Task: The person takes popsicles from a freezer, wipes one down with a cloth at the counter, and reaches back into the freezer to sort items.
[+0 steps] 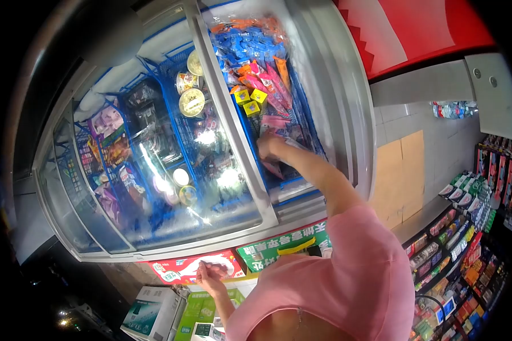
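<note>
My right hand (272, 146) reaches down into the uncovered section of a chest freezer. It touches pink and clear ice-cream wrappers (276, 123); its fingertips are hidden among them. Just above it lie small yellow boxes (251, 108), with pink packets (274, 85) and a heap of blue packets (244, 48) farther up. Outside the freezer, my left hand (209, 277) is raised in front of a red poster (179, 269), its fingers curled together. Whether it holds something small cannot be made out.
Sliding glass lids with a metal frame (224, 108) cover blue baskets and round tubs (192, 103) on the left. The freezer's front edge (210, 241) runs before my body. White box (151, 312) at bottom left; packed snack shelves (438, 250) at right; cardboard (401, 176) beside the freezer.
</note>
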